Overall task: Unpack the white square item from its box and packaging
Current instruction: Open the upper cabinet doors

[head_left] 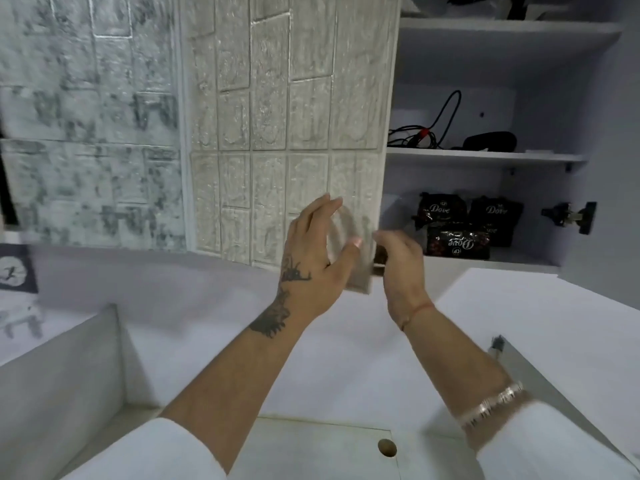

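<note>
Blurred flat pale item (358,275) held up before a brick-pattern wall (277,116). Left hand (311,261) pinches its left edge, thumb in front; right hand (401,263) curls round the right edge. Probably light, stiff, possibly slippery; best gripped by opposite edges

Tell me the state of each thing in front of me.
Pale flat package: held up between both hands, blurred.
Left hand: grips the package's left side.
Right hand: grips its right edge.
Cabinet: open, shelves showing.
Dove packets: piled on the lowest shelf.
</note>
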{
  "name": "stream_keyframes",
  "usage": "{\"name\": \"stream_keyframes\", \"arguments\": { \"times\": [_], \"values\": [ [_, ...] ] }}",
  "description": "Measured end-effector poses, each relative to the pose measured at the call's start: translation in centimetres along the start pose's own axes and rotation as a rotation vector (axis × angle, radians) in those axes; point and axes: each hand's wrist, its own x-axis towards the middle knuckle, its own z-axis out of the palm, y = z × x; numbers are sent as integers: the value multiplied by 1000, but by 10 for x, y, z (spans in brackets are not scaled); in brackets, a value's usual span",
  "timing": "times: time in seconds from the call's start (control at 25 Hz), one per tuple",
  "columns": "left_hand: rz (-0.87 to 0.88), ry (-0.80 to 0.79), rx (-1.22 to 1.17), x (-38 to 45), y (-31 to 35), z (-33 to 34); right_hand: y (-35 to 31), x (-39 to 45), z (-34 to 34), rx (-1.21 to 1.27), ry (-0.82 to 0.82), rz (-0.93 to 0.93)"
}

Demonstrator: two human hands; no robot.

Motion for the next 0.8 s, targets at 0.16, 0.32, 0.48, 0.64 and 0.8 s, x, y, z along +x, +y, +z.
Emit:
{"name": "stream_keyframes", "arguments": {
  "times": [0.16,0.32,0.48,0.64,0.8],
  "values": [
    [-22,264,69,-37,29,-68,-35,-73,23,71,-301,-149],
    [-185,405,187,-73,19,-159,-43,-113,104,-39,-389,-254],
    [-348,409,265,-94,0,-240,-46,-167,167,-16,-458,-251],
    [-433,407,162,-100,-10,-282,-48,-184,210,-73,-473,-269],
    [-384,503,161,-107,-24,-307,-43,-190,239,-111,-453,-260]
  ]
}}
